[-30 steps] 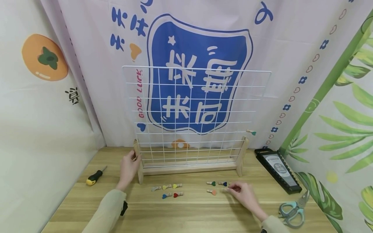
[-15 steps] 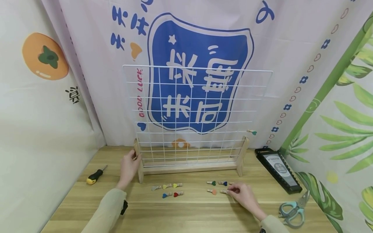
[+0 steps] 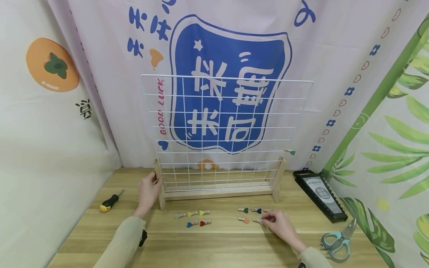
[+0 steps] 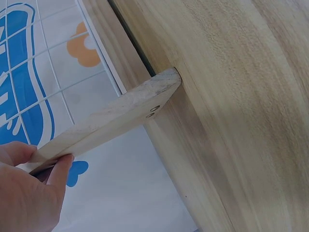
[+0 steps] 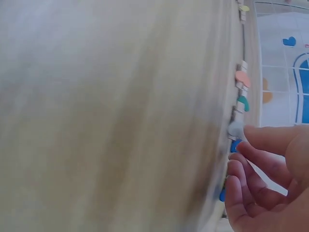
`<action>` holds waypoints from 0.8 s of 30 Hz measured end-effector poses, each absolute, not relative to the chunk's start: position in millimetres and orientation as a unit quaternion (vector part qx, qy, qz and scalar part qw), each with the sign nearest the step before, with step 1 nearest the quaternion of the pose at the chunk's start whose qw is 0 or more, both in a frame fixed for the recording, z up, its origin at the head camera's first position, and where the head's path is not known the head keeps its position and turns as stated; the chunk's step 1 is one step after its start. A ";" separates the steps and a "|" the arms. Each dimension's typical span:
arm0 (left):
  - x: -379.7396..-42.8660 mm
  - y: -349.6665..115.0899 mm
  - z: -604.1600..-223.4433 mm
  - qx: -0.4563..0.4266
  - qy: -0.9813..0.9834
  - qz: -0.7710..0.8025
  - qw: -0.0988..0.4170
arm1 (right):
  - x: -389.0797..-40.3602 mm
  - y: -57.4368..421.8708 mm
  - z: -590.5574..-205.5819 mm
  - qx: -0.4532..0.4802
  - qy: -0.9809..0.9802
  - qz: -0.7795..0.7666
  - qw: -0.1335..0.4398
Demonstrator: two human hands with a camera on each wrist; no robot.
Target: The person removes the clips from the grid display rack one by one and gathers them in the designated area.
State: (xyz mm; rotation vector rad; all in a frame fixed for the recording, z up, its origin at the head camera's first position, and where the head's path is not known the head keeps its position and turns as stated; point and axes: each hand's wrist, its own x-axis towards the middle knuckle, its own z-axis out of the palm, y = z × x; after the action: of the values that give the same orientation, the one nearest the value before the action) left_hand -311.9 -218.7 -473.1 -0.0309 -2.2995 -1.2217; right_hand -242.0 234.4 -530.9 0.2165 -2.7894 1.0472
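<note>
My left hand (image 3: 149,191) grips the left wooden upright (image 4: 111,113) of a stand that holds a white wire grid (image 3: 218,127). On the table, the thumb and index finger of my right hand (image 3: 279,225) pinch a small wooden clothespin with a pale heart (image 5: 236,128). Beside it lie clothespins with an orange heart (image 3: 246,220), a green heart (image 3: 245,210) and a dark blue heart (image 3: 259,211). Another clothespin (image 3: 267,210) is partly hidden behind the right hand. A clothespin with a teal heart (image 3: 292,152) is clipped to the grid's right edge.
More clothespins lie left of centre, among them a red-hearted one (image 3: 202,223) and a blue-hearted one (image 3: 189,224). A screwdriver (image 3: 109,203) lies at left. On the right are a black case (image 3: 320,195) and scissors (image 3: 336,243). A printed curtain (image 3: 134,111) hangs behind.
My right hand has shifted slightly toward the table's front with the pinched clothespin, uncovering part of another clothespin behind it. The left hand has stayed on the upright.
</note>
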 end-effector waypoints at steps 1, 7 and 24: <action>-312.1 -218.6 -473.2 -0.011 -0.852 -0.452 0.265 | -242.7 235.2 -529.3 0.072 -0.929 0.354 0.077; -310.9 -218.0 -472.5 -0.009 -0.851 -0.452 0.267 | -250.5 242.3 -503.4 0.072 -0.919 0.366 0.126; -314.9 -219.4 -476.1 -0.013 -0.850 -0.445 0.281 | -300.0 298.9 -401.3 -0.013 -0.874 0.361 0.323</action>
State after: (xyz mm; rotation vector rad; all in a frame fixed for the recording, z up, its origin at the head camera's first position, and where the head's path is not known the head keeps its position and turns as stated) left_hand -314.9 -219.4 -476.1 -0.0341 -2.2797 -1.1922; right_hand -300.0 298.9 -401.3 -0.0328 -2.2944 0.9482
